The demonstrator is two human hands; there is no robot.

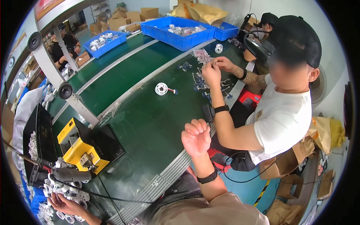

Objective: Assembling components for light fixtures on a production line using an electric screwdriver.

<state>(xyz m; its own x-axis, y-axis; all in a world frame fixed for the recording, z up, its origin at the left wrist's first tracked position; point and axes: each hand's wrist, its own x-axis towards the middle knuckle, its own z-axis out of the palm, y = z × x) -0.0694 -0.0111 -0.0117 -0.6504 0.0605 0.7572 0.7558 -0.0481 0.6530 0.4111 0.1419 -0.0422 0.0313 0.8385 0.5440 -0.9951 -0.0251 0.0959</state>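
At the lower left, my left hand [64, 205] is open, palm up with its fingers apart, beside a pile of white round housings [69, 217]. Just above it hangs a grey cylindrical power screwdriver [72, 174] with a black cord. My right hand [196, 138] is raised over the near edge of the bench, fingers curled in; a tiny dark bit shows by the fingertips, too small to name. A yellow screw feeder [84, 150] stands on the green bench between my hands. Farther off lies a white round part with short wires [161, 89].
A co-worker [281, 112] sits at the right, both hands together over bundles of small wired parts [212, 84]. Blue bins [180, 39] of white parts stand at the back. A grey metal post [52, 71] rises at the left. A perforated strip [159, 187] edges the bench.
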